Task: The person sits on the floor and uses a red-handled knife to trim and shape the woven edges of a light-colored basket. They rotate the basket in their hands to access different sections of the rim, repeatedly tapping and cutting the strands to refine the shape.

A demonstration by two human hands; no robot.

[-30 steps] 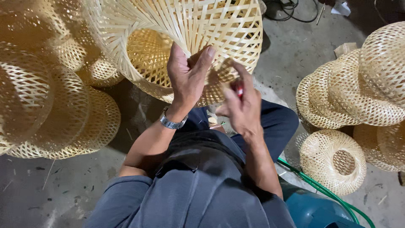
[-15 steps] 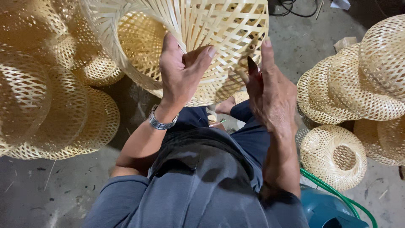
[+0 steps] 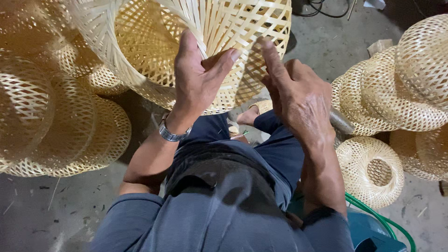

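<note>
Left hand (image 3: 198, 77): upper centre of the frame, fingers and thumb clamped over the rim of the woven bamboo shade (image 3: 186, 46), thumb tip pressed against the lattice; a metal wristwatch (image 3: 170, 133) on the wrist.

Right hand (image 3: 296, 93): right of centre, fingers extended and close together, forefinger tip touching the shade's outer weave; not closed on anything visible. Whether a strip is pinched beneath the fingers cannot be told.

Woven bamboo shade: large, pale, open hexagonal lattice with long radial slats, held up before the person across the top centre of the frame, open mouth turned toward the camera.

Handling note (judgement): the work appears to be pressing or tucking the weave at the rim. It would go best with the left hand steadying the rim firmly while the right fingertips work one strip at a time, pressure kept along the slat so the thin bamboo does not crack or spring out.

Surroundings: stack of finished shades (image 3: 51, 121) at the left edge; a second pile of shades (image 3: 401, 88) at the upper right; one small round shade (image 3: 368, 170) at the lower right, just beside a green hose (image 3: 378, 219); a blue stool (image 3: 368, 233) at the bottom right; concrete floor (image 3: 32, 210); dark cables (image 3: 322, 7) at the top.
</note>
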